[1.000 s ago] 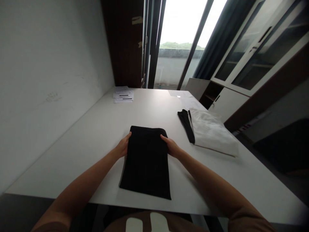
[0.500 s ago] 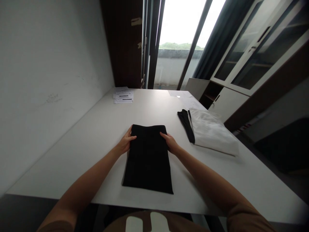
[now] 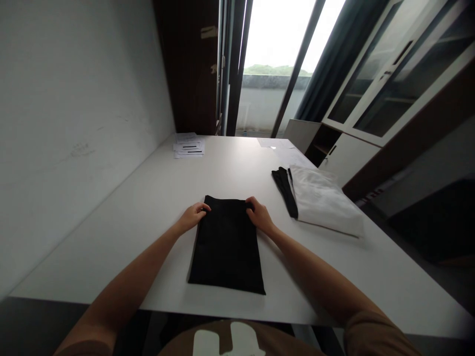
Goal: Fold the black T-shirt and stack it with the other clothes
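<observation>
A folded black cloth lies on the white table in front of me, its nearer edge not far from the table's front. My left hand is closed at the cloth's far left corner, thumb and fingers pinching the fabric. At the far right corner, my right hand pinches the other end of the far edge, its fingertips curled over the top. What kind of garment it is, if any, I cannot tell.
To the right lies a folded white cloth beside a narrow folded black cloth. Printed papers rest at the far left, and more sheets at the far right. A wall borders the table's left side.
The cloth's far edge has come down slightly toward me. Both hands have shifted their grip at the corners, fingers now curled over the top of the fabric.
</observation>
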Demonstrator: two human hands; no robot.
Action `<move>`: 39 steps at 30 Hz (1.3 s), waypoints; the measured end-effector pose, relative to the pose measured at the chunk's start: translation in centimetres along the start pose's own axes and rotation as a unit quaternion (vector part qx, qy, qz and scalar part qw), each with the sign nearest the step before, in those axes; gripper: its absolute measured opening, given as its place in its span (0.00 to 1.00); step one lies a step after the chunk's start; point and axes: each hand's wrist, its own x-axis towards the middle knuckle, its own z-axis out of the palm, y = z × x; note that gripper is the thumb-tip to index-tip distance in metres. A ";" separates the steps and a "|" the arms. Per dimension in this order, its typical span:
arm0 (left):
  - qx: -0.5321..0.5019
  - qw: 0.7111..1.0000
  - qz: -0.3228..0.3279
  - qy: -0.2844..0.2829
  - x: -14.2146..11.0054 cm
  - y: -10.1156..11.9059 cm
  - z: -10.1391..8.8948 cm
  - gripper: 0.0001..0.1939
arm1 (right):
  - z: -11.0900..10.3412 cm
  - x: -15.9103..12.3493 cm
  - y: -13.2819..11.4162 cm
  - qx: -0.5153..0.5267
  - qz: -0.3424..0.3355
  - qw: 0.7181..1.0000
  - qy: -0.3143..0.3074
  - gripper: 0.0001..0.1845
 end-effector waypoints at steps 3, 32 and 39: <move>0.063 0.997 0.041 0.005 -0.6 0.1 -0.2 0.19 | 0.3 -0.1 0.2 -0.001 -0.057 0.998 0.003 0.14; 0.240 0.965 0.106 -0.020 0.6 -1.7 3.2 0.33 | 3.9 1.8 0.7 -0.192 -0.099 0.961 -0.172 0.33; 0.278 0.959 0.043 0.021 5.6 -3.9 0.9 0.37 | 4.7 6.2 1.2 -0.194 -0.091 0.961 -0.176 0.32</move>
